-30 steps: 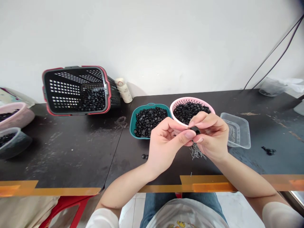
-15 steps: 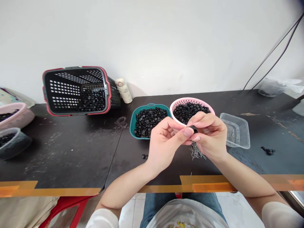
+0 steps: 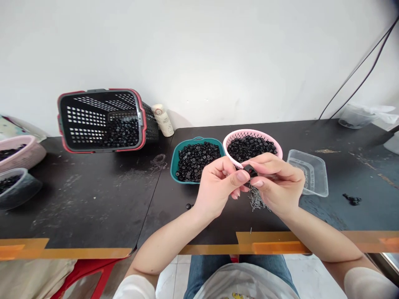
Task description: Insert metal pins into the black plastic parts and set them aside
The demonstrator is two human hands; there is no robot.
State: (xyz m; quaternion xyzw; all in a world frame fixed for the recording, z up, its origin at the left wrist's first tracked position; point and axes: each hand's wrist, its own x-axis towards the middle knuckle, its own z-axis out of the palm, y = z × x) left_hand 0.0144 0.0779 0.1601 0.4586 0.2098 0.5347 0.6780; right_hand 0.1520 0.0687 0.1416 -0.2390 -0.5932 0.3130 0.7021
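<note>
the left hand (image 3: 216,187) and the right hand (image 3: 277,182) both have a narrow grip, holding one small black plastic piece (image 3: 250,170) between the fingertips. a close and steady pinch seems best, because the piece is so small. under it, a loose heap of thin metal pins (image 3: 257,199) lies on the black counter (image 3: 93,199). farther are a pink plastic basket (image 3: 249,131) and a teal plastic tray (image 3: 173,166), both full of black pieces, and a clear plastic box (image 3: 316,170).

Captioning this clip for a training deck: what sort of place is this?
Likely a small hand-assembly workshop: a black workbench, a pink basket and teal basket heaped with small black parts, and loose metal pins.
</note>
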